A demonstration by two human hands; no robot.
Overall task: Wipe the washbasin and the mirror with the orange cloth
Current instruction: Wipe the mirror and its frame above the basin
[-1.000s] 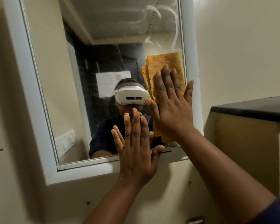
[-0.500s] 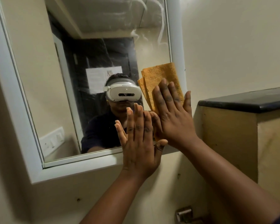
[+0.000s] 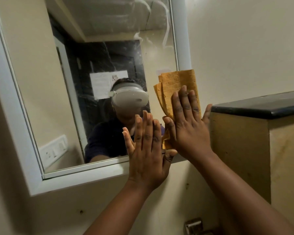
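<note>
Two hands are up at the mirror (image 3: 98,78), both flat. The right hand (image 3: 187,128) presses the folded orange cloth (image 3: 177,89) against the lower right corner of the glass, fingers (image 3: 181,102) straight and spread over it, none of them curled round the fabric; the cloth overlaps the white frame (image 3: 182,39) on that side, and its top edge stands clear above the fingertips. The left hand (image 3: 147,150) lies open just beside it, fingers together and pointing up, over the bottom edge of the glass and the lower frame, its thumb near the cloth's lower corner; whether the palm actually bears on the surface I cannot tell. I judge this to be the mirror-wiping step, with the cloth working the right edge. Pale curved smears show in the upper right of the glass, and a fine speckled haze runs across the dark middle, so much of the pane looks still to be done. The washbasin is out of sight, so I cannot say how that part stands. A dark-topped ledge (image 3: 258,106) juts out just right of the mirror, close to the little finger. The next move, I think, calls for firm flat pressure and a sweep up or leftward across the streaks, keeping the folded layers from sliding apart under the palm and steering clear of that ledge.
</note>
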